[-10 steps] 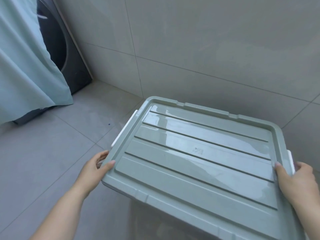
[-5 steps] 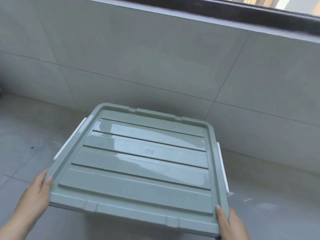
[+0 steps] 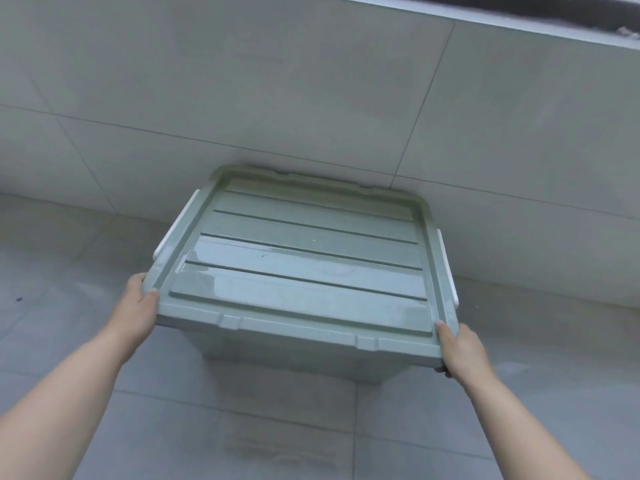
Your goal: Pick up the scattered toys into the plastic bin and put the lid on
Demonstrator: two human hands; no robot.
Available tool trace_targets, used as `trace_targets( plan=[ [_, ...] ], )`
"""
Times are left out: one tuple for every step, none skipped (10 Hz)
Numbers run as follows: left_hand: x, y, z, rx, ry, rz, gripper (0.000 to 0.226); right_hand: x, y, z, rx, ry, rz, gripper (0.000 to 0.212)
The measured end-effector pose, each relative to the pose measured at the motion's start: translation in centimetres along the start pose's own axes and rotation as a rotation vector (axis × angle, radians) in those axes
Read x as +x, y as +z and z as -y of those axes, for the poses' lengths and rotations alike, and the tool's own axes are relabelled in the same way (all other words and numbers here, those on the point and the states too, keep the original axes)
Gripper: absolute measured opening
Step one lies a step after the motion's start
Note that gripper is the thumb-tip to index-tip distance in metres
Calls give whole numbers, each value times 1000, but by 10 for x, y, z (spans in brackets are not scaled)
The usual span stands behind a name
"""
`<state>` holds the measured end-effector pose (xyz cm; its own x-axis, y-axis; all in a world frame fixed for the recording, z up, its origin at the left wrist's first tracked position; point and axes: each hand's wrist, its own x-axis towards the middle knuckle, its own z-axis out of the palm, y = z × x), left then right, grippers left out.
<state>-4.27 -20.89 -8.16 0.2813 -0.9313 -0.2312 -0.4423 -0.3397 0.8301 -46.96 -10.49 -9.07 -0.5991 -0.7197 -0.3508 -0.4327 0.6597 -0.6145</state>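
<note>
While the sage-green lid (image 3: 311,271) is seated on the plastic bin (image 3: 294,358) at the centre of the frame, it is gripped at both near corners. The left hand (image 3: 136,306) is clamped on the lower-left corner, thumb laid on top of the rim and fingers curled beneath. The right hand (image 3: 460,351) is wrapped round the lower-right corner the same way. A tiny mark at the lid's middle is too blurred to be read. Smooth, glossy plastic is shown, moulded into a rounded rectangle with a raised rim and long parallel ribs, and light is reflected off the nearer panels. White latch handles are seen on the left edge (image 3: 175,225) and the right edge (image 3: 448,268). The bin's cloudy, tapered body is glimpsed below the lid, close to the grey tiled wall (image 3: 242,98). Whether its base touches the grey floor tiles (image 3: 104,410) cannot be told. A dark ledge (image 3: 554,5) is caught at upper right.
</note>
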Motion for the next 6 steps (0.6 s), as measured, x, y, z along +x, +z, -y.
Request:
trace_targets(
  plan=[
    [9,1,0,-48,8,-1,35,8,-3,10,12,8,1,31],
    [12,1,1,-121,-25,2,35,9,-1,11,22,32,17,27],
    [12,2,8,-183,-12,10,35,7,1,7,46,24,11,26],
    [10,1,3,-211,-26,14,35,7,-1,9,54,32,13,29],
    [8,4,-2,-195,-76,21,35,8,-1,9,53,45,58,36],
    [-6,6,-18,-73,-124,-2,38,6,-16,10,58,111,153,51]
  ],
)
